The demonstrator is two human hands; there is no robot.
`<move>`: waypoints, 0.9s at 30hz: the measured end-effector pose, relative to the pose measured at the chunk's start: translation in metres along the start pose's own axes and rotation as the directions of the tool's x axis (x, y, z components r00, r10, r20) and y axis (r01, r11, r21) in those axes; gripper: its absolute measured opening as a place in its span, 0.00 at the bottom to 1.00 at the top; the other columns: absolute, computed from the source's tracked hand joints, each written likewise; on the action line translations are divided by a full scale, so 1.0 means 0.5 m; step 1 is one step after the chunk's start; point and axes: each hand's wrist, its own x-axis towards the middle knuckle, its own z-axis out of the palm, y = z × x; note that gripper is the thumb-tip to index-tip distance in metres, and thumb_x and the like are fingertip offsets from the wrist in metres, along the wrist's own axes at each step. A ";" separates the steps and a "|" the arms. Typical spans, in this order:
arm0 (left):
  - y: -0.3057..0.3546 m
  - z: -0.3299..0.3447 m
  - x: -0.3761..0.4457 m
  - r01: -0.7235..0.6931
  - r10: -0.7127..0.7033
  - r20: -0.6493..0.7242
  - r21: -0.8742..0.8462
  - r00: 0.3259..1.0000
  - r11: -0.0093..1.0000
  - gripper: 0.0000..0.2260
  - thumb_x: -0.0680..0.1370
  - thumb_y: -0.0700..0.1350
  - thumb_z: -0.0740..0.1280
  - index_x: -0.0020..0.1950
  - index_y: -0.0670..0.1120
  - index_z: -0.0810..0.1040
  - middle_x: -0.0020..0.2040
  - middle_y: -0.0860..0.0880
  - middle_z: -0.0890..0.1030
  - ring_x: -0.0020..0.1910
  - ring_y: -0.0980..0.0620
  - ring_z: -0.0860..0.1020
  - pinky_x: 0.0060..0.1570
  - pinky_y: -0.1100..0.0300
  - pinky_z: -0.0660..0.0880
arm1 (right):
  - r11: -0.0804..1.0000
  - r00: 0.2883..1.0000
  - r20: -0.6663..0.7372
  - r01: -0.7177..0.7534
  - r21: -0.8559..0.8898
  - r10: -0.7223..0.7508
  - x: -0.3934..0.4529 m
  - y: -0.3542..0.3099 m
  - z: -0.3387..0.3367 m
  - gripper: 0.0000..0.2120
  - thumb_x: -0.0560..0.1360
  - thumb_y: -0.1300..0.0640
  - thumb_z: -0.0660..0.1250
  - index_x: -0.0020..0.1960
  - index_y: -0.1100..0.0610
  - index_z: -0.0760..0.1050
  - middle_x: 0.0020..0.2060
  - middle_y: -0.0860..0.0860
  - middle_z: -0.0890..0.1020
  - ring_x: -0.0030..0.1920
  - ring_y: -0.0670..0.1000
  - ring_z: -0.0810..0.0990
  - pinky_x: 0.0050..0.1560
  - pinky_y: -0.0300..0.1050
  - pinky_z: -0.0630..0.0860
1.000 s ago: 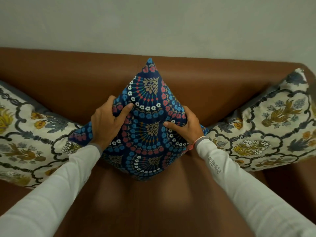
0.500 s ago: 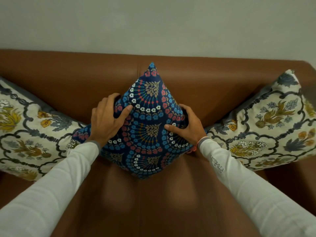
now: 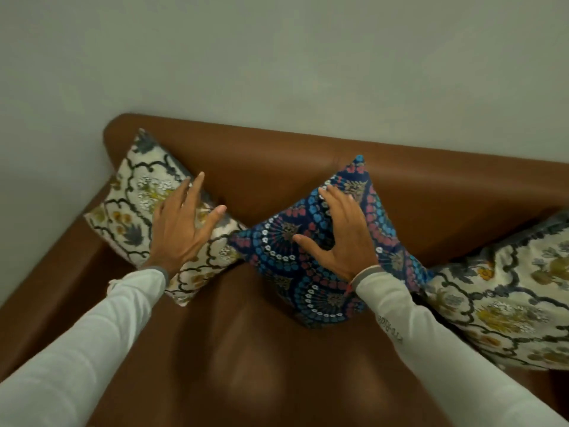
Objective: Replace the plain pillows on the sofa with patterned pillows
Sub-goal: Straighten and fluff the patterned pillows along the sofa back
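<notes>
The right hand (image 3: 340, 234) lies spread, gripping nothing, flat on the blue patterned pillow (image 3: 320, 241), which stands on one corner against the brown leather sofa (image 3: 277, 167) back. The left hand (image 3: 181, 223), fingers loose and splayed, hangs over the cream floral pillow (image 3: 132, 195) beside it.

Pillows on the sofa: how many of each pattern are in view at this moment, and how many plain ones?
Cream floral pillows: 2, one at the left end and one at the right end
Dark blue fan-pattern pillow: 1
Plain pillows: 0
Total: 3
</notes>
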 end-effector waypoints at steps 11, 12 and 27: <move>-0.437 -0.045 0.097 0.163 -0.169 -0.036 -0.143 0.985 0.976 0.37 0.81 0.68 0.53 0.84 0.47 0.59 0.79 0.37 0.68 0.78 0.36 0.68 0.76 0.35 0.65 | 0.943 0.925 0.330 -0.264 0.204 0.188 0.179 -0.258 0.335 0.51 0.66 0.25 0.68 0.80 0.49 0.56 0.79 0.49 0.65 0.78 0.52 0.65 0.77 0.55 0.67; -0.473 -0.041 0.112 0.177 -0.183 -0.022 -0.158 0.983 0.971 0.37 0.81 0.68 0.54 0.84 0.47 0.59 0.79 0.37 0.69 0.78 0.36 0.68 0.76 0.36 0.65 | 0.914 0.905 0.348 -0.334 0.229 0.243 0.201 -0.275 0.367 0.54 0.63 0.24 0.69 0.80 0.48 0.56 0.78 0.49 0.66 0.77 0.51 0.67 0.76 0.55 0.68; -0.598 0.152 0.202 0.074 -0.043 0.072 -0.513 0.996 0.855 0.28 0.82 0.67 0.57 0.65 0.45 0.78 0.59 0.47 0.86 0.57 0.48 0.84 0.63 0.49 0.79 | 0.701 0.860 0.143 -0.486 0.522 0.490 0.274 -0.295 0.555 0.37 0.57 0.42 0.85 0.61 0.51 0.78 0.53 0.45 0.87 0.53 0.44 0.87 0.58 0.52 0.84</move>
